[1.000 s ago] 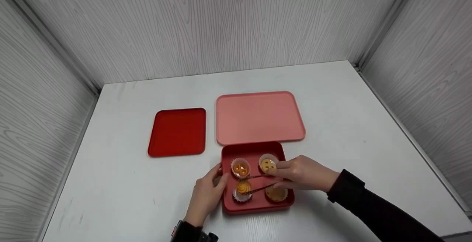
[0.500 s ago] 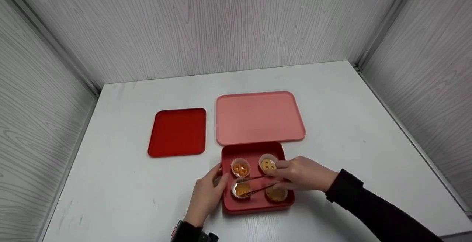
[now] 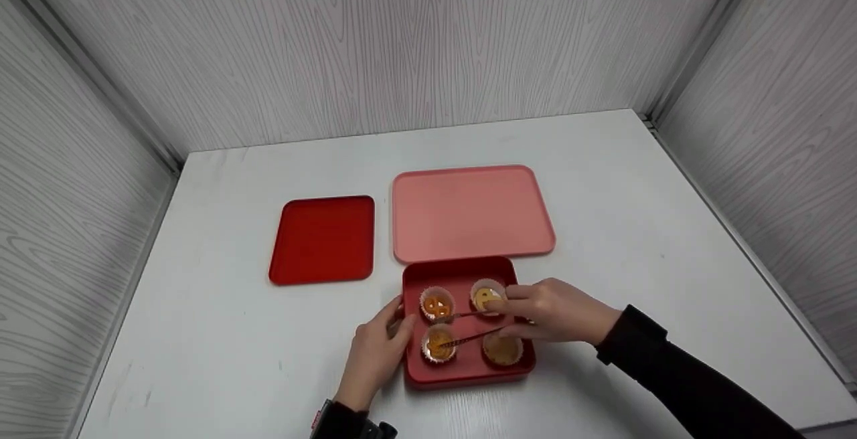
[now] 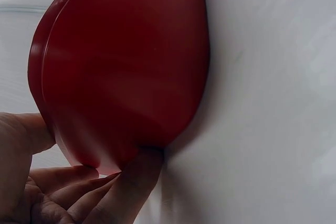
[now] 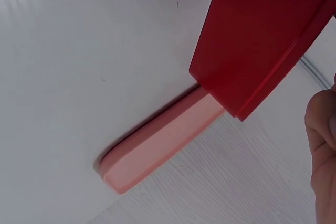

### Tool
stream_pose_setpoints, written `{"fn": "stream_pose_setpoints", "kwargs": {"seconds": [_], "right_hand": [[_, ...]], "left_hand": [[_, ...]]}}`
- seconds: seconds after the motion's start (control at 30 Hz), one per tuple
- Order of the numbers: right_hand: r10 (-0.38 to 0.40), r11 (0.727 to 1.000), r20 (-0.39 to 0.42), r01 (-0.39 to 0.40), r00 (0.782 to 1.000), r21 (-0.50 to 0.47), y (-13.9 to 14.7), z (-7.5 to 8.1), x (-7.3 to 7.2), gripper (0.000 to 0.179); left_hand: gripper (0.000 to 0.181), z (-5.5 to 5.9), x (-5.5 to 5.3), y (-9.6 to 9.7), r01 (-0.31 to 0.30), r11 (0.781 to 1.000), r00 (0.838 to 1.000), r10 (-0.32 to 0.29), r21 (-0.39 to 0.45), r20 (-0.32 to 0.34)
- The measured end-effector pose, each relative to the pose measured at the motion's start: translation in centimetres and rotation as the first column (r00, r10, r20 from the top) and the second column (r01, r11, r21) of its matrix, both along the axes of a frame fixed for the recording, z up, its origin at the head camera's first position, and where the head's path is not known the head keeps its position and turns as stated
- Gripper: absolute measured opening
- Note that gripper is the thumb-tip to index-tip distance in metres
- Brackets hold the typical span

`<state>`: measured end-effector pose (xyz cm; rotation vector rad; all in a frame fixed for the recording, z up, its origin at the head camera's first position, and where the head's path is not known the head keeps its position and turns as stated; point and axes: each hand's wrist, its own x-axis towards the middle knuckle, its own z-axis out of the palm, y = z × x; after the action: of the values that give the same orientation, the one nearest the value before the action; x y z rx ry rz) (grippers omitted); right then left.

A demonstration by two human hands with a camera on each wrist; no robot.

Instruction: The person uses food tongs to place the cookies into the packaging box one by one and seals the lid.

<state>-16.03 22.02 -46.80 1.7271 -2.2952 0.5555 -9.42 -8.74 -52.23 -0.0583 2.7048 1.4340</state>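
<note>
My right hand (image 3: 552, 312) pinches a pair of slim dark-red tongs (image 3: 475, 337) over the deep red box (image 3: 462, 375). Their two tips spread over the near-left paper cup (image 3: 438, 360), where a yellow swirled sweet (image 3: 440, 340) sits; one tip overlaps the sweet. My left hand (image 3: 378, 352) grips the box's left wall, thumb at the rim and fingers against the outside, as the left wrist view shows on the red wall (image 4: 126, 61). Orange, pale and tan sweets sit in the other cups; my right fingers partly cover the pale cookie-like one (image 3: 483, 297).
A shallow pink tray (image 3: 472, 215) lies right behind the box. To its left rests a flat bright-red tray (image 3: 323, 241). All stand on a white table (image 3: 201, 332), with pale wood-grain panels (image 3: 415, 44) at the back and sides.
The yellow swirled sweet, earlier raised between the tongs' tips, has gone down into the near-left cup. My right hand has shifted slightly right. My left hand stays on the box.
</note>
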Motion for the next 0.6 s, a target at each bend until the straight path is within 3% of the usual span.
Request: {"fn": "stream_pose_setpoints", "kwargs": {"seconds": [0.27, 0.43, 0.6], "right_hand": [[-0.047, 0.998, -0.016, 0.046, 0.999, -0.048, 1.5, 1.0, -0.3, 0.045], [-0.085, 0.993, -0.072, 0.079, 0.994, -0.082, 2.3, 1.6, -0.7, 0.038], [-0.188, 0.979, -0.115, 0.177, 0.975, -0.105, 3.2, 2.1, -0.9, 0.041]], "left_hand": [[0.055, 0.0, 0.0, 0.0, 0.002, 1.000, 1.000, -0.002, 0.002, -0.006], [0.054, 0.0, 0.0, 0.0, -0.001, 1.000, 1.000, 0.001, 0.007, -0.002], [0.057, 0.1, 0.0, 0.0, 0.005, 1.000, 1.000, -0.005, 0.020, 0.009]]}}
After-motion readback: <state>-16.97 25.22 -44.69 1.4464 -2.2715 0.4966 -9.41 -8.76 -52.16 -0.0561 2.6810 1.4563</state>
